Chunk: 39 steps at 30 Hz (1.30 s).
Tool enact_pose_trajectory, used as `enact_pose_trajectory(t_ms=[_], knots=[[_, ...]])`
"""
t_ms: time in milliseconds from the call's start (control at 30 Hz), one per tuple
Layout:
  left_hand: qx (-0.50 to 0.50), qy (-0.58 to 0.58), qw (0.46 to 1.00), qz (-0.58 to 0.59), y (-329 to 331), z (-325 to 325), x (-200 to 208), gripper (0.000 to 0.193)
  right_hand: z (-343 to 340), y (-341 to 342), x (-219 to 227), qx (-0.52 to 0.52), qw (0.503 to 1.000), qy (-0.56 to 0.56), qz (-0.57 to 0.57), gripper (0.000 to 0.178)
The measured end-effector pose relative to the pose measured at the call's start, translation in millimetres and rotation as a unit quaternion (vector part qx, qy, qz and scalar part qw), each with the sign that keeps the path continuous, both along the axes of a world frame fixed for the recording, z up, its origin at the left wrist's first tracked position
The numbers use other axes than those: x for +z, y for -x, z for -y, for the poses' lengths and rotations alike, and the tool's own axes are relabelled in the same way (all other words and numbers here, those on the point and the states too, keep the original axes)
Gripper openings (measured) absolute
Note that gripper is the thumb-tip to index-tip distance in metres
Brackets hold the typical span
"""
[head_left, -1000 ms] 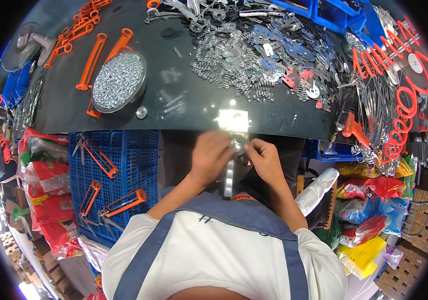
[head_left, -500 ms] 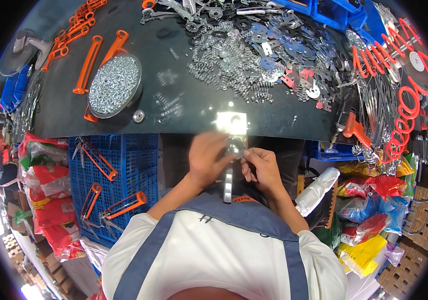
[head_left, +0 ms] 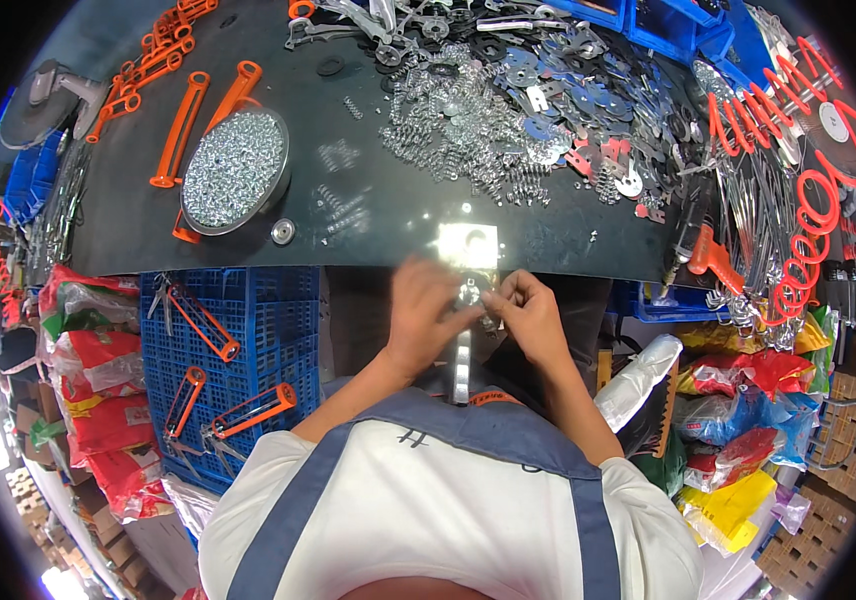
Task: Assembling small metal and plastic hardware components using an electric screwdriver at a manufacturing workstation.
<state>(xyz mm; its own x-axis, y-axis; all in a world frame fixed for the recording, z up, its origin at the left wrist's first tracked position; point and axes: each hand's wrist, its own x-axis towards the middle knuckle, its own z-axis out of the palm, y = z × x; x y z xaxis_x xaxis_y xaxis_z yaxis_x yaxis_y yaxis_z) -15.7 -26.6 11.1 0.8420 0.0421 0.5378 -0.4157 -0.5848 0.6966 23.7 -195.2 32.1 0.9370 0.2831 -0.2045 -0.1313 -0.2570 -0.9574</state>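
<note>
At the front edge of the dark table a metal fixture [head_left: 468, 243] shines under bright light, with a shiny metal strip [head_left: 462, 370] extending from it toward my body. A small round metal piece [head_left: 471, 291] lies between my hands. My left hand [head_left: 424, 313] is beside it on the left, thumb pointing toward it; its fingers are smeared by motion. From the right, my right hand [head_left: 530, 312] closes thumb and forefinger in a pinch at the round piece. Whatever is between those fingertips is too small to make out.
A round bowl of small shiny metal parts [head_left: 236, 172] stands left. Loose springs [head_left: 448, 125] and flat metal plates [head_left: 548, 90] are heaped beyond the hands. Orange caulking gun frames [head_left: 180, 130] lie at far left. A red coiled hose [head_left: 816, 195] hangs right; a blue crate [head_left: 238, 365] stands below left.
My left hand has shifted slightly right, closer to the round piece. The fingers of my right hand have risen a little and still pinch at it.
</note>
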Motion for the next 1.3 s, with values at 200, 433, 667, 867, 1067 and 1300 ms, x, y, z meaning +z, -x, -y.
enact_pose_trajectory(t_ms=[200,433,667,867,1067,1300], knots=[[0.013,-0.002,0.999,-0.036,-1,4,8,0.036,6,-6,-7,-0.003,0.967,-0.155,-0.201,0.025],[0.029,-0.054,0.998,-0.021,0,-7,27,0.030,60,-92,24,-0.198,0.895,0.251,0.310,0.018],[0.137,-0.106,0.982,0.081,5,-79,57,0.040,133,-159,-6,-0.027,0.729,0.547,0.412,0.029],[0.440,-0.120,0.888,0.056,-32,-319,62,0.021,102,-121,1,-0.181,0.767,0.449,0.421,0.025],[0.309,-0.199,0.867,-0.337,-131,-430,32,0.030,85,-113,-37,-0.275,0.838,0.268,0.389,0.023],[0.331,-0.037,0.837,-0.434,-144,-452,48,0.023,77,-100,-19,-0.258,0.889,0.197,0.323,0.021]])
